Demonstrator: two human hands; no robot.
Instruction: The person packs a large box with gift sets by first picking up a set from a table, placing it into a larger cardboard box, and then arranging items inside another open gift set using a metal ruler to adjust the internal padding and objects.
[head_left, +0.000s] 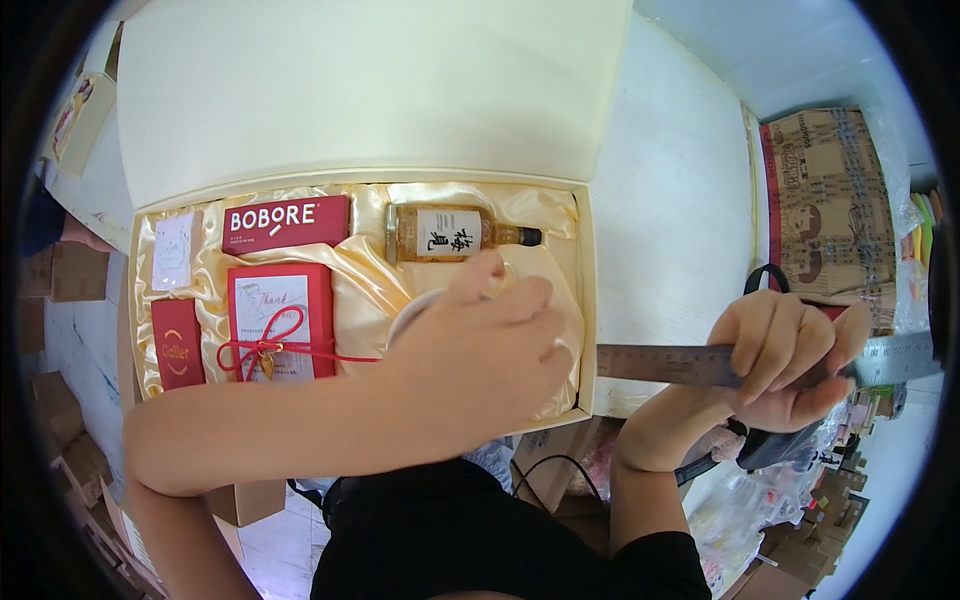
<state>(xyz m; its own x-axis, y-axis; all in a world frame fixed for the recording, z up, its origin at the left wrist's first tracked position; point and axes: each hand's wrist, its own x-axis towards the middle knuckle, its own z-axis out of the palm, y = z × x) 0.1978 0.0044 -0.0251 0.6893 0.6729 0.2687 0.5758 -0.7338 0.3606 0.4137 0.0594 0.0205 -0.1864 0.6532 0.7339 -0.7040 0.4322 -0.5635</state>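
A cream gift box (586, 300) lined with yellow satin lies with its lid raised. My left hand (487, 345) is over its right half, above a round white-rimmed thing (409, 315) that it mostly hides; whether the fingers hold anything cannot be seen. Just beyond the hand lies a glass bottle (450, 234) of amber liquid with a dark cap. To the left are a long red box (285, 223), a red box tied with red cord (321, 300), a pale small box (172, 251) and a small dark red box (176, 345). My right hand (787, 360) grips a steel ruler (660, 364) right of the box.
The gift box rests on a white table (667, 187). At the right stands a printed cardboard carton (832, 210), with plastic-wrapped goods (750, 502) below. Another open cream box (82, 124) is at the far left, near another person's arm (86, 232). Cardboard boxes (56, 405) stand on the floor.
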